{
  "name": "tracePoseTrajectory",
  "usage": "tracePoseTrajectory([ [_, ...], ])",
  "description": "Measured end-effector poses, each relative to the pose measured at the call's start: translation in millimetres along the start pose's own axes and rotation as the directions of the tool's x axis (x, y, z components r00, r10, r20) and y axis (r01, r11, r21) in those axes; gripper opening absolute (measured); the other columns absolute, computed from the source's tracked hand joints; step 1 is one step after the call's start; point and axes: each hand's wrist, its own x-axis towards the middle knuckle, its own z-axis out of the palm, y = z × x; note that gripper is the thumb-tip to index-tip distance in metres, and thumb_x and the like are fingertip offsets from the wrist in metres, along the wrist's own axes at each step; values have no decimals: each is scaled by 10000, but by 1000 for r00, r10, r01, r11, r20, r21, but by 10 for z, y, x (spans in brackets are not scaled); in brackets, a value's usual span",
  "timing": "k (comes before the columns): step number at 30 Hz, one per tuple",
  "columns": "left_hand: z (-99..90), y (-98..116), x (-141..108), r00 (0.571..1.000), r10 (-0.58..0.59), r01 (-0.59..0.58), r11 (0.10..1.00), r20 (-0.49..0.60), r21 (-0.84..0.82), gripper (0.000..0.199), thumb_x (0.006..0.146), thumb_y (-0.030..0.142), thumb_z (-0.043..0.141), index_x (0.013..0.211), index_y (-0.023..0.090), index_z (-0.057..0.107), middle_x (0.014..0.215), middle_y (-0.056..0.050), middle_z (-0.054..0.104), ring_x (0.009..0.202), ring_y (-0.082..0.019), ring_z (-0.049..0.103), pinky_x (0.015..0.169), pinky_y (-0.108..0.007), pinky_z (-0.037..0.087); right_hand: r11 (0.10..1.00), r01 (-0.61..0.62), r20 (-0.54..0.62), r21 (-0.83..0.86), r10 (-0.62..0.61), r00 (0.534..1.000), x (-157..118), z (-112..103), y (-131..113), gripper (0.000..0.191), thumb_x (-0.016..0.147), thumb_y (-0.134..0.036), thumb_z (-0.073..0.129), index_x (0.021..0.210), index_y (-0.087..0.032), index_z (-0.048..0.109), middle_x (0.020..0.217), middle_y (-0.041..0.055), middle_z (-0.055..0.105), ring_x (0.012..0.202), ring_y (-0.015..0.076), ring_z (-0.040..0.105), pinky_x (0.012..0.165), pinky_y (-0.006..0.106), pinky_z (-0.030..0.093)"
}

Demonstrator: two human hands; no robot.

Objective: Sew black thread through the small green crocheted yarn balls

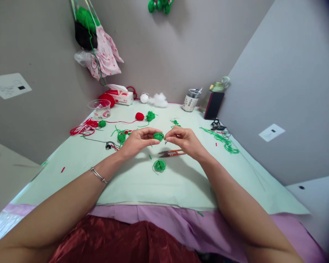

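Between the thumb and fingers of my left hand (pixel 138 141) is a small green crocheted piece (pixel 158 136) with a dark strand across it. Close at its right side, my right hand (pixel 185 139) pinches a thin dark thread (pixel 166 141); whether a needle is in the fingers too is too small to tell. Thread snips with orange handles (pixel 171 153) lie on the table below my right hand. A second green crocheted piece (pixel 159 166) rests nearer to me. Beside my left hand lie green and red crocheted bits (pixel 122 137).
Red yarn (pixel 84 127), a clear plastic tub (pixel 100 109) and a tissue box (pixel 122 96) stand at the left. White stuffing (pixel 158 100) lies at the back. A pen can (pixel 191 100), a phone (pixel 214 105), black scissors (pixel 217 125) and green yarn strands (pixel 224 140) are at the right.
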Motion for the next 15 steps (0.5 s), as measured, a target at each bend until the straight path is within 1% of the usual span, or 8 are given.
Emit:
tracePoseTrajectory([
  [2, 12, 3, -9, 1000, -3, 3, 1000, -14, -4, 429, 692, 345, 853, 1081, 193, 754, 942, -38, 723, 849, -165, 640, 823, -316, 493, 992, -54, 12, 110, 53, 999, 11, 32, 6, 178, 803, -342, 730, 764, -171, 705, 757, 12, 600, 664, 121, 483, 639, 284, 385],
  [5, 42, -2, -21, 997, 19, -17, 999, -70, 34, 409, 694, 332, 847, 1063, 181, 756, 928, -41, 733, 827, -162, 645, 813, -316, 503, 978, -121, -18, 171, 126, 992, 14, 103, 19, 254, 768, -397, 758, 732, -160, 675, 692, -4, 574, 599, 100, 427, 581, 272, 350],
  [7, 62, -4, -26, 996, 35, -32, 999, -86, 27, 408, 690, 324, 848, 1057, 174, 750, 942, -45, 739, 847, -167, 656, 829, -320, 510, 975, -150, -42, 162, 158, 987, 14, 124, 26, 272, 759, -414, 763, 740, -156, 676, 651, -13, 555, 575, 96, 413, 556, 267, 337],
  [9, 77, -4, -26, 996, 35, -36, 999, -87, -7, 411, 687, 320, 847, 1054, 169, 739, 973, -54, 741, 886, -179, 666, 856, -332, 516, 978, -158, -45, 139, 165, 985, 15, 110, 26, 265, 760, -411, 757, 759, -156, 684, 642, -14, 554, 564, 98, 425, 547, 265, 346],
  [11, 86, -4, -26, 995, 42, -43, 999, -92, -13, 402, 686, 317, 846, 1042, 166, 734, 991, -61, 732, 902, -186, 665, 867, -342, 517, 983, -143, -24, 111, 147, 989, 14, 72, 12, 236, 771, -387, 741, 792, -156, 701, 686, -2, 582, 573, 101, 460, 565, 270, 384],
  [15, 83, -10, -22, 989, 100, -96, 994, -105, 49, 370, 697, 315, 836, 1025, 170, 744, 1016, -67, 694, 906, -182, 636, 857, -341, 505, 994, -103, 29, 44, 101, 994, 6, -5, -35, 188, 806, -336, 700, 857, -159, 740, 797, 22, 617, 616, 106, 503, 614, 283, 436],
])
